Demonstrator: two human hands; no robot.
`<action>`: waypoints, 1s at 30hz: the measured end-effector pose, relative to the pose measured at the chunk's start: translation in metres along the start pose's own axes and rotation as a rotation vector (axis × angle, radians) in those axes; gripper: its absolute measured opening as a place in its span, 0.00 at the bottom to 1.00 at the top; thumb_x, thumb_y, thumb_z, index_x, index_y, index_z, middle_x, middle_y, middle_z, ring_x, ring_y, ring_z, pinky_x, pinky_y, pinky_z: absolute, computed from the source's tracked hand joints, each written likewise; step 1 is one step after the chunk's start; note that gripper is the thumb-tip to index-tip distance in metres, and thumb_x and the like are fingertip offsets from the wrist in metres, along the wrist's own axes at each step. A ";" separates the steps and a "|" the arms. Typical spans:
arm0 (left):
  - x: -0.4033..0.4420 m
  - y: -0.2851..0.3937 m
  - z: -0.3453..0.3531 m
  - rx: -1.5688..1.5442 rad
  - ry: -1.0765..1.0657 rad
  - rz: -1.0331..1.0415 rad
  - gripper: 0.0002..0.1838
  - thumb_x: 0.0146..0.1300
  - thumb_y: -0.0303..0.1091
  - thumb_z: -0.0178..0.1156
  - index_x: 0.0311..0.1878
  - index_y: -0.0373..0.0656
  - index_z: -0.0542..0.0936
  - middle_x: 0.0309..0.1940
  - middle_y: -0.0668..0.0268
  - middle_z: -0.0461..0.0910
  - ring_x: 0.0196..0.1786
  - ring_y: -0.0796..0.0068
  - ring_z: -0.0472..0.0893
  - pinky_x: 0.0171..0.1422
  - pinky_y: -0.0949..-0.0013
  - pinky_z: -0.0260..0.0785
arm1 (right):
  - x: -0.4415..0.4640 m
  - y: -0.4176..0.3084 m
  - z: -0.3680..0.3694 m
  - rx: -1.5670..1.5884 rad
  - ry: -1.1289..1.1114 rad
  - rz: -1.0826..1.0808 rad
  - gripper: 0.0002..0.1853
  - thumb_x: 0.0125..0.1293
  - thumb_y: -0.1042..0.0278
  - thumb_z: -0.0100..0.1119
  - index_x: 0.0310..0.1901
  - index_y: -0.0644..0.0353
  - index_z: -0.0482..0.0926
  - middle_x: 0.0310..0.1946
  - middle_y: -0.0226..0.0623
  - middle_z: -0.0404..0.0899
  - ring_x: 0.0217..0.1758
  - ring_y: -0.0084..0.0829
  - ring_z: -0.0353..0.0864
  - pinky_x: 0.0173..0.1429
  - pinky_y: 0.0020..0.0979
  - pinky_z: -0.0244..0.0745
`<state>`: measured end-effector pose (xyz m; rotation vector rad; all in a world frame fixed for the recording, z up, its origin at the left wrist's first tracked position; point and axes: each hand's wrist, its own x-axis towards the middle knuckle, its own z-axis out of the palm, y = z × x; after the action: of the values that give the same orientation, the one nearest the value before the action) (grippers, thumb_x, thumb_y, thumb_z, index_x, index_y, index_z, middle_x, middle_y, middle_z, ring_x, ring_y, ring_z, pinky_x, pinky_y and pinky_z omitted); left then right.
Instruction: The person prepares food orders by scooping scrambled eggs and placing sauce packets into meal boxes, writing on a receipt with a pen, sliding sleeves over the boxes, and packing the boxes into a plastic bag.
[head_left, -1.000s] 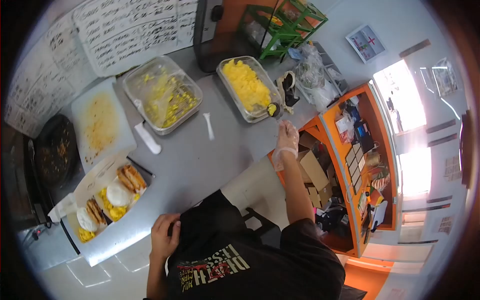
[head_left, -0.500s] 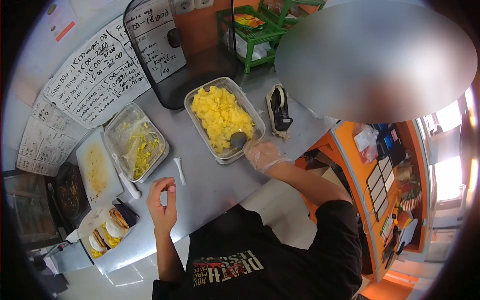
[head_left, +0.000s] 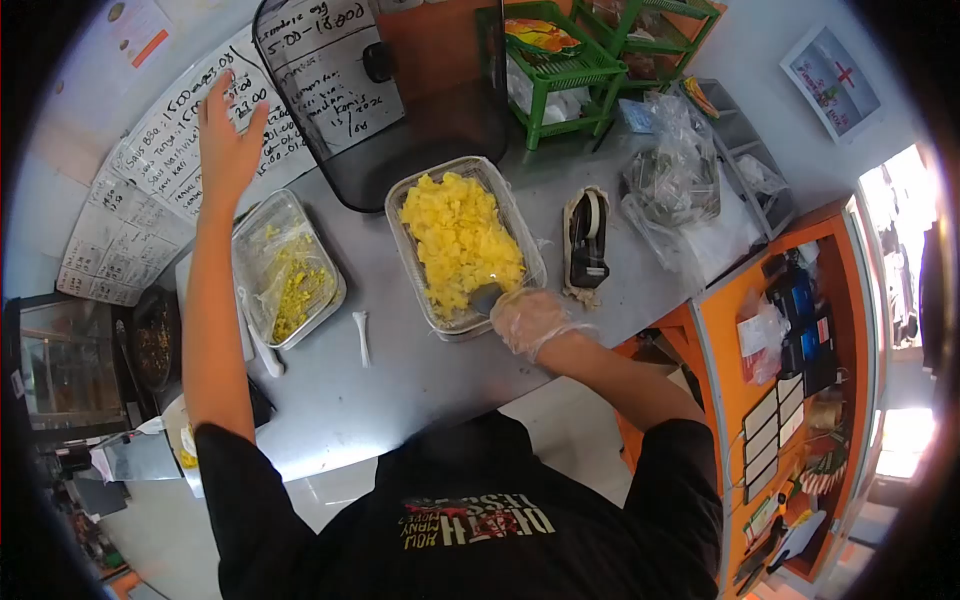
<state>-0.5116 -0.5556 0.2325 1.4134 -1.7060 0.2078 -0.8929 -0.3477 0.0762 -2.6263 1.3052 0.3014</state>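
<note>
My right hand (head_left: 532,320), in a clear plastic glove, closes around a spoon at the lower right corner of a plastic tub (head_left: 404,283). The spoon's grey head (head_left: 486,298) touches the scrambled egg (head_left: 460,235) that fills this tub; its handle is hidden in my fist. My bare left hand (head_left: 229,150) is raised with fingers spread, holding nothing, in front of the handwritten papers (head_left: 165,165). Below it, a second plastic tub (head_left: 336,300) contains scattered yellow bits under clear wrap. A white plastic utensil (head_left: 361,338) lies between me and the tubs.
A tape dispenser (head_left: 586,245) stands right of the egg tub. Behind are a dark see-through cover (head_left: 330,150) and green racks (head_left: 565,75). Clear plastic bags (head_left: 675,180) lie back right. A dark pan (head_left: 155,340) is at far left, and an orange shelf unit (head_left: 735,340) at right.
My left hand has risen from the table's front up and left, its fingers spreading. My right hand stays at the egg tub with the spoon. The view has shifted slightly.
</note>
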 end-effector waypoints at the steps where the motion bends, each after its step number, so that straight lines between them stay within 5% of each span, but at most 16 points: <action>1: 0.027 -0.008 0.014 0.063 0.069 0.067 0.39 0.69 0.47 0.67 0.78 0.46 0.63 0.71 0.57 0.69 0.67 0.53 0.76 0.67 0.53 0.70 | 0.004 -0.005 0.005 0.015 0.016 0.028 0.10 0.63 0.69 0.58 0.38 0.65 0.85 0.33 0.49 0.88 0.39 0.46 0.91 0.41 0.44 0.86; 3: 0.076 -0.014 0.030 0.152 0.135 0.066 0.45 0.68 0.49 0.68 0.80 0.44 0.57 0.73 0.54 0.68 0.69 0.49 0.74 0.72 0.53 0.67 | 0.003 -0.006 0.013 0.061 0.022 0.073 0.10 0.64 0.69 0.57 0.38 0.66 0.86 0.34 0.50 0.88 0.40 0.46 0.91 0.43 0.44 0.85; 6: 0.137 -0.042 0.056 0.081 0.124 0.183 0.41 0.70 0.51 0.64 0.80 0.46 0.61 0.73 0.54 0.70 0.70 0.52 0.75 0.73 0.57 0.66 | -0.005 0.002 0.008 0.144 -0.038 0.098 0.11 0.65 0.69 0.57 0.39 0.67 0.86 0.36 0.51 0.88 0.41 0.47 0.91 0.44 0.44 0.85; 9: 0.167 -0.031 0.058 -0.008 -0.150 0.024 0.33 0.71 0.53 0.60 0.76 0.52 0.69 0.69 0.55 0.76 0.70 0.57 0.76 0.72 0.62 0.66 | 0.000 -0.002 -0.025 0.187 -0.088 0.103 0.10 0.64 0.69 0.58 0.39 0.65 0.86 0.34 0.50 0.88 0.40 0.48 0.90 0.44 0.44 0.85; 12: 0.183 -0.032 0.067 0.144 -0.144 0.037 0.25 0.73 0.52 0.58 0.68 0.55 0.78 0.56 0.57 0.85 0.62 0.60 0.82 0.68 0.64 0.68 | 0.018 -0.004 0.004 0.132 0.049 0.145 0.10 0.64 0.68 0.58 0.41 0.63 0.85 0.31 0.46 0.86 0.37 0.47 0.89 0.43 0.44 0.84; 19: 0.108 0.034 0.020 -0.047 0.015 0.125 0.15 0.76 0.39 0.58 0.60 0.46 0.82 0.48 0.61 0.87 0.50 0.69 0.83 0.61 0.69 0.70 | -0.003 -0.026 0.017 0.224 0.488 0.346 0.16 0.67 0.61 0.60 0.51 0.63 0.79 0.44 0.46 0.77 0.46 0.42 0.83 0.44 0.43 0.82; 21: 0.061 0.072 -0.007 -0.232 0.039 0.164 0.13 0.77 0.30 0.55 0.57 0.39 0.82 0.53 0.59 0.86 0.55 0.70 0.83 0.65 0.69 0.70 | -0.015 -0.029 0.014 0.396 0.599 0.428 0.16 0.69 0.60 0.60 0.52 0.61 0.79 0.47 0.47 0.77 0.47 0.42 0.82 0.48 0.42 0.81; 23: 0.007 0.112 -0.027 -0.360 0.053 0.313 0.13 0.75 0.23 0.51 0.56 0.35 0.82 0.59 0.53 0.84 0.64 0.62 0.81 0.72 0.62 0.67 | -0.032 -0.034 0.035 0.560 0.804 0.514 0.16 0.70 0.60 0.60 0.54 0.59 0.79 0.48 0.47 0.79 0.46 0.41 0.82 0.51 0.42 0.78; 26: -0.073 0.143 -0.051 -0.317 0.032 0.451 0.21 0.62 0.16 0.52 0.55 0.41 0.84 0.65 0.52 0.79 0.73 0.42 0.72 0.77 0.49 0.62 | -0.054 -0.041 0.072 0.924 0.826 0.755 0.15 0.71 0.63 0.61 0.56 0.59 0.78 0.48 0.45 0.79 0.50 0.42 0.81 0.52 0.43 0.78; 29: -0.161 0.168 -0.073 -0.180 -0.091 0.364 0.21 0.62 0.18 0.58 0.55 0.50 0.86 0.72 0.52 0.73 0.74 0.27 0.66 0.77 0.39 0.59 | -0.068 -0.035 0.070 1.775 0.759 1.146 0.19 0.75 0.55 0.56 0.59 0.58 0.77 0.52 0.45 0.78 0.52 0.42 0.80 0.53 0.42 0.79; 30: -0.191 0.169 -0.071 -0.201 -0.089 0.351 0.20 0.61 0.22 0.63 0.55 0.54 0.87 0.74 0.53 0.69 0.75 0.26 0.63 0.77 0.36 0.58 | -0.080 -0.021 0.107 1.431 0.750 1.008 0.20 0.76 0.52 0.53 0.60 0.57 0.76 0.54 0.45 0.78 0.53 0.41 0.80 0.54 0.42 0.78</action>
<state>-0.6282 -0.3193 0.2061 0.9847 -1.9830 0.1622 -0.9338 -0.2466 -0.0033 -0.7488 1.8382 -1.1403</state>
